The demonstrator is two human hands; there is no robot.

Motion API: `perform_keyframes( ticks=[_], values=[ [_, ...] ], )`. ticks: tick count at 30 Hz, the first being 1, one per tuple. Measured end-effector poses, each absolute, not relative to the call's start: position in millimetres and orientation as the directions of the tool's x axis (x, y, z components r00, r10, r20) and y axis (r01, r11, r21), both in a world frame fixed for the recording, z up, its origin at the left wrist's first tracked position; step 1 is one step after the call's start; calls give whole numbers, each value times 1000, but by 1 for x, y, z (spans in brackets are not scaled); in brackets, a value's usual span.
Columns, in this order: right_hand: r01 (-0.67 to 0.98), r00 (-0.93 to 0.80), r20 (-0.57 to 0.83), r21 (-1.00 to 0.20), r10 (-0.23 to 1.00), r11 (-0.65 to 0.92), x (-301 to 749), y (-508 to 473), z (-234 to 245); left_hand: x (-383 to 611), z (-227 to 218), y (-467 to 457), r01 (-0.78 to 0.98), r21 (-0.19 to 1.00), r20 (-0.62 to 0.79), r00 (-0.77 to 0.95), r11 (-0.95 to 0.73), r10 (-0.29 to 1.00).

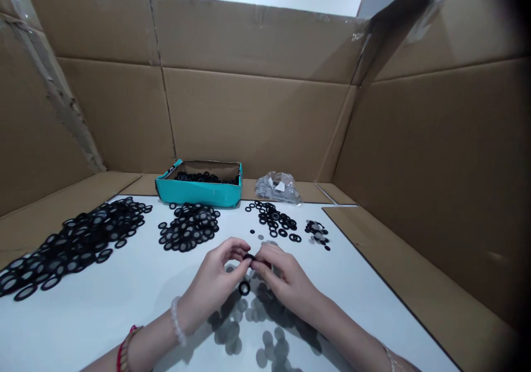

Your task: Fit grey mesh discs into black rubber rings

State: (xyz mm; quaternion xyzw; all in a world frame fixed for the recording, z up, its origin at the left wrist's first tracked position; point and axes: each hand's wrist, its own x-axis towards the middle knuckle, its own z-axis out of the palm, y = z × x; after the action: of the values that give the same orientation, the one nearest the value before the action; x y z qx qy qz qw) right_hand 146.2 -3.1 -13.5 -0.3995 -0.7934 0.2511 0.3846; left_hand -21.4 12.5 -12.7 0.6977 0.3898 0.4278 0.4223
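Note:
Between my two hands, above the middle of the white table, is a small black ring. My left hand pinches its left side between thumb and fingers. On the other side the fingertips of my right hand close on the ring's right edge. Another black ring lies flat on the table just below the hands. Around and under the hands are scattered thin grey translucent discs, some of them hidden by my wrists and in shadow.
Black rings with grey centres form a long pile at left and a smaller pile nearer the middle. Loose black rings lie right of centre. Behind stand a teal box and a clear plastic bag. Cardboard walls surround the table.

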Motion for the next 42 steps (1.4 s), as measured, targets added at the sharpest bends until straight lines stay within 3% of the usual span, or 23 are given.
perform_keyframes(
  ticks=[5,13,18,22,27,35,42],
  values=[
    [430,-336,420,-728,843,534,146,0,-15,-21,-9,14,164,934,250,328,-316,911],
    [359,-373,276,-838,886,412,145,5,-24,-24,-8,18,116,977,125,376,-180,918],
    [215,-371,193,-934,909,286,144,5,-22,-24,-1,20,81,997,-40,336,14,941],
    [137,-399,148,-966,905,218,146,6,-17,-25,3,19,13,999,-53,358,52,932],
    [159,-366,195,-950,910,268,149,7,-17,-29,2,18,-71,995,-37,428,75,903],
    [261,-351,255,-897,901,356,145,3,-18,-24,8,14,37,992,-128,321,123,938],
    [277,-334,309,-871,890,406,146,3,-18,-24,11,13,41,992,-125,323,118,938]
  ],
)
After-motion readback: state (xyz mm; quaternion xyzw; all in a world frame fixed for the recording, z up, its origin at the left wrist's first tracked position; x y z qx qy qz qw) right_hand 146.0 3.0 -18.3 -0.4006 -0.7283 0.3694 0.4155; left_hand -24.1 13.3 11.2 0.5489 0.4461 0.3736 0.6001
